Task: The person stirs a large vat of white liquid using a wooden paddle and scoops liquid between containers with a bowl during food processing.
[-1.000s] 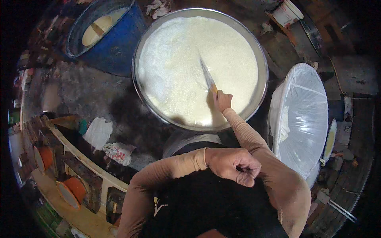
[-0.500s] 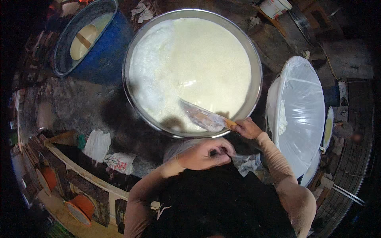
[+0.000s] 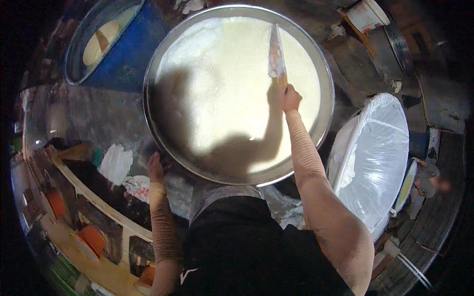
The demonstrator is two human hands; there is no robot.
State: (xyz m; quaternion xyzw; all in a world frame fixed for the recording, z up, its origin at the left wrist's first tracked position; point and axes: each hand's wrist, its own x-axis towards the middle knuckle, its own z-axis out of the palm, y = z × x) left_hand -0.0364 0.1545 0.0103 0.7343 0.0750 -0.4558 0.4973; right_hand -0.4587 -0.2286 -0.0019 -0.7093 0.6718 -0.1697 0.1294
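Blade (image 3: 275,55), judged light, stiff and slick, is best held by its handle (image 3: 283,80), as gripped by the right hand (image 3: 291,98) near the basin's far rim (image 3: 242,11); left hand (image 3: 156,168) apparently empty.

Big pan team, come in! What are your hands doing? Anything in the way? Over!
Right hand gripping flat-bladed tool over big pan. Left hand beside pan's near left, nothing seen in it. Only shadow across pale contents.

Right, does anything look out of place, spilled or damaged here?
A crumpled white bag or cloth lies loose left of the round metal pan, as if discarded rather than put away. No spill or damage shows clearly.
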